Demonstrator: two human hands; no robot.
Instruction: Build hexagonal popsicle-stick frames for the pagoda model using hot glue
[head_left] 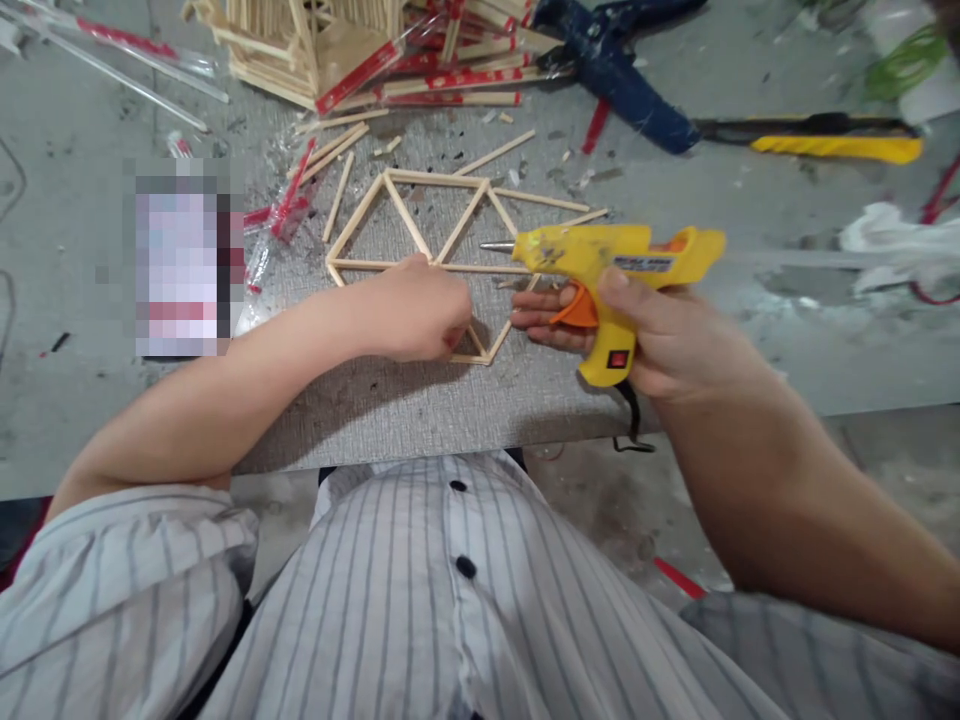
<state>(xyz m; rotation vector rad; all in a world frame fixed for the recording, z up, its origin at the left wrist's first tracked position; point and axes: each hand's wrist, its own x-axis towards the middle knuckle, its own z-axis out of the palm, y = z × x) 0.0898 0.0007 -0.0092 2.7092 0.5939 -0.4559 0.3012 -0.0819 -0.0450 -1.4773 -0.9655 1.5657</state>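
Right grip (664, 335), glue gun (596, 250) held, yellow (smudged)

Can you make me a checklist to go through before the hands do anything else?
1. Glue gun held? Ok: the right hand holds the yellow glue gun.
2. Frame held firmly? Cannot tell: the left hand covers part of the stick frame, fingertips hidden.
3. Nozzle well away from fingers? Probably not ok: the metal nozzle points left, close to the left hand.
4. Glue hot? Cannot tell: the red switch shows, but heat doesn't.
5. Loose sticks out of the way? Not ok: one loose stick lies right beside the frame.
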